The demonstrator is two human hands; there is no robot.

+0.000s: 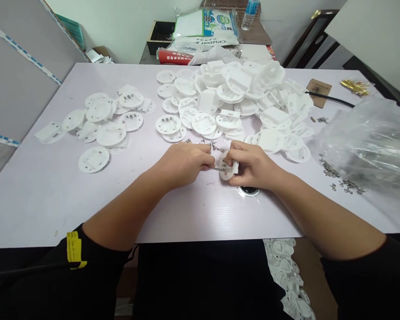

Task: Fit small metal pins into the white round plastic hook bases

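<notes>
My right hand (pixel 255 165) grips a white round plastic plate (pixel 224 174) by its right side, tilted up above the table. Small metal contacts show in slots on the plate's face. My left hand (pixel 185 163) is closed, its fingertips pinching a thin metal piece (pixel 217 168) that reaches the plate's left part; its exact kind is too small to make out. Just beyond both hands lie small metal clips (pixel 214 146). Below my right hand a dark round hole with a pale rim (pixel 250 190) shows in the table.
A big pile of white plastic plates (pixel 233 84) covers the table's back middle. Another group of plates (pixel 110 133) lies at left. At right are a clear plastic bag (pixel 370 151), loose metal clips (pixel 330 170) and a black cable (pixel 333 98). More plates (pixel 286 271) sit below the table edge.
</notes>
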